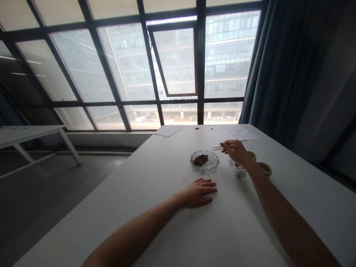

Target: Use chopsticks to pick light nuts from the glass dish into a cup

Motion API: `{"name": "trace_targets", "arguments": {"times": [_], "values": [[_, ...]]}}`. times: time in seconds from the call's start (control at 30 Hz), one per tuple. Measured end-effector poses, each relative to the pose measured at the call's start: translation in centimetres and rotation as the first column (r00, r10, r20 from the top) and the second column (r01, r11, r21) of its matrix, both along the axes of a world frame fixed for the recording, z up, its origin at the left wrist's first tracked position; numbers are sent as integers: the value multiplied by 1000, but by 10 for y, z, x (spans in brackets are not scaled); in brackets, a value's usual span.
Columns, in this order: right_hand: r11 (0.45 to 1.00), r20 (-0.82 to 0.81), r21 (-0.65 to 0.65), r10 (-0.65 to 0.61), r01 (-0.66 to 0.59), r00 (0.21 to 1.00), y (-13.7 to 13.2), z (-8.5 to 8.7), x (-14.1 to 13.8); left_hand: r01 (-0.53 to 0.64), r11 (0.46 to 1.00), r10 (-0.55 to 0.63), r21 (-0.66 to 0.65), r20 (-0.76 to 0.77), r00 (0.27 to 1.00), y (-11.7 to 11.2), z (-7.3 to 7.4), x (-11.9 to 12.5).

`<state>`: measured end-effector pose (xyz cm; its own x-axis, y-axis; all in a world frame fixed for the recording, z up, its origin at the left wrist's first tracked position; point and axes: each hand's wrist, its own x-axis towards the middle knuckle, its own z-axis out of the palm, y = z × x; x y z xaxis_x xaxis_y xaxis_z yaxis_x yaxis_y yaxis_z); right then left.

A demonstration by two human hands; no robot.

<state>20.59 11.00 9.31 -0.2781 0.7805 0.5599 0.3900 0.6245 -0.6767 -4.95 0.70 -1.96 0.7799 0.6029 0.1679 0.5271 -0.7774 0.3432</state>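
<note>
My left hand [198, 193] lies flat on the white table [155, 207], fingers stretched out, holding nothing, just in front of a clear glass bowl [205, 161] with brown pieces in it. My right hand [236, 152] hovers to the right of the bowl, closed on a pair of wooden chopsticks [219, 147] whose tips point left above the bowl's right rim. Under and beside that hand stand a small white cup [240, 170] and two small round dishes [265, 169], partly hidden by my wrist.
Paper sheets lie at the table's far edge, one on the left [168, 130] and one on the right [244, 134]. A large window fills the back, a dark curtain [278, 74] hangs at right, and another white table [30, 134] stands at far left.
</note>
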Motion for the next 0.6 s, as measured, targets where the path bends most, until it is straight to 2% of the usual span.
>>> {"name": "trace_targets", "arguments": {"times": [0.17,0.33,0.6], "values": [[1000,70,-9,19,-19,997,6,-23,-16,-6,1000,6,1,-4,1000,1,1,4],[998,131,44,35,-41,991,14,-43,-23,-4,1000,4,4,1,1000,2,-1,5],[988,209,156,-15,-18,978,15,-48,-27,5,1000,-5,17,4,1000,2,-3,2]]}}
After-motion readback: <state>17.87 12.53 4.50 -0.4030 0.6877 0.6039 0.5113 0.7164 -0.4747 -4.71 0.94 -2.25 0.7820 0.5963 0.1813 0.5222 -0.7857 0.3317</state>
